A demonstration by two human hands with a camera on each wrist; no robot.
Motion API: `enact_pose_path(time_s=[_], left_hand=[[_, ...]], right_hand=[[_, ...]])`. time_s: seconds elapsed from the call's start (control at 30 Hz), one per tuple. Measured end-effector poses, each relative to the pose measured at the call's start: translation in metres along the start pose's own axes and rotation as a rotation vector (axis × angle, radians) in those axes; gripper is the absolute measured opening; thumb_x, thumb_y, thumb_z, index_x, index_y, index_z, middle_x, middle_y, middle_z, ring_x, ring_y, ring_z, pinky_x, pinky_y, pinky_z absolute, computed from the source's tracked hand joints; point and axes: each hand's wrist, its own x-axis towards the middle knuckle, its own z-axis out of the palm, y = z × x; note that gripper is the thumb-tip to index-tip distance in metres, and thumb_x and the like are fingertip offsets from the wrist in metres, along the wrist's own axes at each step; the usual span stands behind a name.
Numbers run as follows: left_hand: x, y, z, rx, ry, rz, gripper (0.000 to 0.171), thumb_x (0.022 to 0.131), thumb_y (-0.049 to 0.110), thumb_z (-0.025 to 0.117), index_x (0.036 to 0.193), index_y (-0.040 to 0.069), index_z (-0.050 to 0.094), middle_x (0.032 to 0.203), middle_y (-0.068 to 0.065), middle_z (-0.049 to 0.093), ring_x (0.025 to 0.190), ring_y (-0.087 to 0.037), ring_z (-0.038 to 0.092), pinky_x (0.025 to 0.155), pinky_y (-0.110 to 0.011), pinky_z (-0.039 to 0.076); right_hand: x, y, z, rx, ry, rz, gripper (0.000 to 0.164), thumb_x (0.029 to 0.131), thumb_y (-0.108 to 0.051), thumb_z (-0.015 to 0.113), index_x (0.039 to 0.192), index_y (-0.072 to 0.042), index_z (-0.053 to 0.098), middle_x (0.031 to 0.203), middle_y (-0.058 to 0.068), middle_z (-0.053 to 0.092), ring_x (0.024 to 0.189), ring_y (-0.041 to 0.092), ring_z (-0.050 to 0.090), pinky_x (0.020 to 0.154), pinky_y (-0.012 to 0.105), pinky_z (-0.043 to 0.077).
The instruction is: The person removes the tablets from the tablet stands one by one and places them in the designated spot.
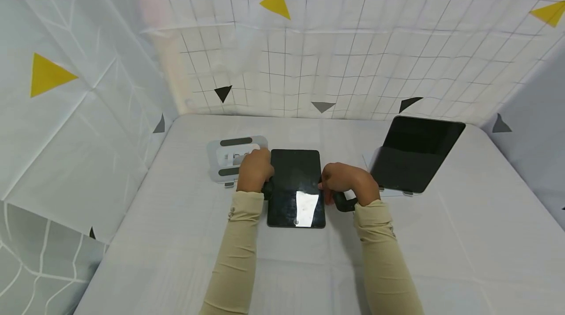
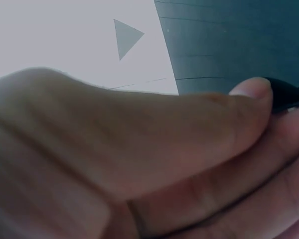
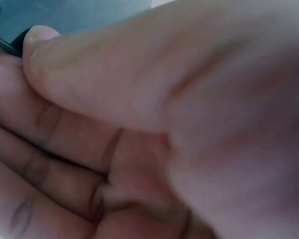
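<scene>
A black tablet (image 1: 295,172) with a glossy screen is held between both hands near the middle of the table, its short side toward me. My left hand (image 1: 255,170) grips its left long edge; in the left wrist view the thumb lies over a dark edge (image 2: 286,94) with the fingers beneath. On the opposite long edge, my right hand (image 1: 350,180) pinches the tablet between thumb and fingers, its other fingers curled below in the right wrist view. A grey tablet stand (image 1: 214,158) with dark pads lies flat just beyond the left hand, which partly covers it.
To the right, a second black tablet (image 1: 417,153) rests tilted on a light stand, small clips along its lower edge. White cloth covers the table (image 1: 300,266). A gridded sheet wall (image 1: 335,45) stands behind, with a white sheet (image 1: 75,133) at the left.
</scene>
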Motion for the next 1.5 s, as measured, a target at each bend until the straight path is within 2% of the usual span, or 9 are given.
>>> enact_pose_path(time_s=[0.17, 0.43, 0.67, 0.77, 0.9, 1.03, 1.23, 1.3, 1.5], left_hand=[[0.0, -0.002, 0.002, -0.004, -0.007, -0.018, 0.019, 0.093, -0.005, 0.068, 0.075, 0.002, 0.064, 0.069, -0.01, 0.059, 0.064, -0.026, 0.052, 0.07, -0.039, 0.043], [-0.002, -0.004, 0.004, 0.013, 0.025, -0.044, 0.018, 0.092, -0.004, 0.067, 0.074, 0.001, 0.066, 0.072, -0.011, 0.063, 0.064, -0.024, 0.05, 0.063, -0.04, 0.045], [-0.004, 0.0, 0.002, 0.069, 0.028, -0.079, 0.011, 0.097, 0.001, 0.066, 0.094, -0.001, 0.076, 0.09, -0.018, 0.072, 0.078, -0.03, 0.067, 0.071, -0.046, 0.056], [-0.006, 0.002, 0.002, 0.089, 0.028, -0.085, 0.012, 0.099, 0.002, 0.066, 0.1, -0.002, 0.077, 0.095, -0.019, 0.073, 0.084, -0.033, 0.07, 0.075, -0.047, 0.057], [-0.007, 0.005, 0.004, 0.108, 0.045, -0.087, 0.012, 0.1, 0.002, 0.066, 0.1, 0.0, 0.077, 0.09, -0.018, 0.072, 0.081, -0.034, 0.07, 0.073, -0.047, 0.057], [-0.008, 0.008, 0.008, 0.147, 0.091, -0.08, 0.016, 0.1, 0.001, 0.066, 0.089, 0.001, 0.077, 0.076, -0.016, 0.069, 0.072, -0.031, 0.069, 0.064, -0.043, 0.055], [-0.009, 0.013, 0.015, 0.215, 0.15, -0.069, 0.032, 0.101, 0.0, 0.064, 0.07, 0.004, 0.072, 0.061, -0.013, 0.06, 0.058, -0.023, 0.058, 0.051, -0.033, 0.04], [-0.008, 0.014, 0.016, 0.222, 0.146, -0.081, 0.033, 0.101, 0.001, 0.065, 0.069, 0.005, 0.072, 0.061, -0.012, 0.06, 0.057, -0.023, 0.056, 0.053, -0.033, 0.037], [-0.003, 0.016, 0.021, 0.251, 0.107, -0.095, 0.027, 0.101, 0.005, 0.066, 0.076, 0.007, 0.076, 0.062, -0.01, 0.061, 0.064, -0.026, 0.064, 0.055, -0.034, 0.041]], right_hand=[[0.001, 0.001, 0.001, -0.028, -0.018, -0.025, 0.029, 0.106, -0.01, 0.06, 0.086, 0.001, 0.077, 0.075, 0.008, 0.075, 0.074, 0.019, 0.071, 0.079, 0.035, 0.053], [0.0, -0.005, 0.005, -0.082, -0.015, 0.011, 0.035, 0.108, -0.017, 0.06, 0.079, -0.006, 0.077, 0.071, 0.003, 0.073, 0.081, 0.015, 0.068, 0.086, 0.039, 0.052], [0.003, -0.006, 0.005, -0.125, -0.016, 0.019, 0.04, 0.108, -0.019, 0.06, 0.074, -0.009, 0.078, 0.068, 0.002, 0.072, 0.086, 0.013, 0.067, 0.092, 0.041, 0.05], [0.005, -0.006, 0.005, -0.137, -0.02, 0.019, 0.04, 0.108, -0.02, 0.06, 0.073, -0.009, 0.078, 0.068, 0.001, 0.072, 0.085, 0.013, 0.067, 0.092, 0.04, 0.05], [0.006, -0.007, 0.005, -0.137, -0.022, 0.025, 0.039, 0.108, -0.019, 0.06, 0.075, -0.009, 0.077, 0.068, 0.001, 0.072, 0.082, 0.014, 0.066, 0.087, 0.037, 0.05], [0.006, -0.007, 0.006, -0.137, -0.017, 0.033, 0.038, 0.107, -0.02, 0.061, 0.075, -0.009, 0.077, 0.068, 0.001, 0.072, 0.079, 0.015, 0.065, 0.081, 0.034, 0.049], [0.007, -0.008, 0.008, -0.142, -0.014, 0.034, 0.038, 0.107, -0.021, 0.062, 0.074, -0.008, 0.077, 0.067, 0.002, 0.072, 0.079, 0.015, 0.065, 0.079, 0.033, 0.05], [0.008, -0.008, 0.007, -0.15, -0.015, 0.033, 0.039, 0.107, -0.02, 0.062, 0.073, -0.008, 0.077, 0.066, 0.002, 0.072, 0.077, 0.016, 0.065, 0.077, 0.033, 0.05], [0.01, -0.009, 0.008, -0.183, -0.011, 0.062, 0.04, 0.107, -0.02, 0.063, 0.071, -0.009, 0.077, 0.067, 0.001, 0.072, 0.075, 0.016, 0.065, 0.071, 0.031, 0.049]])
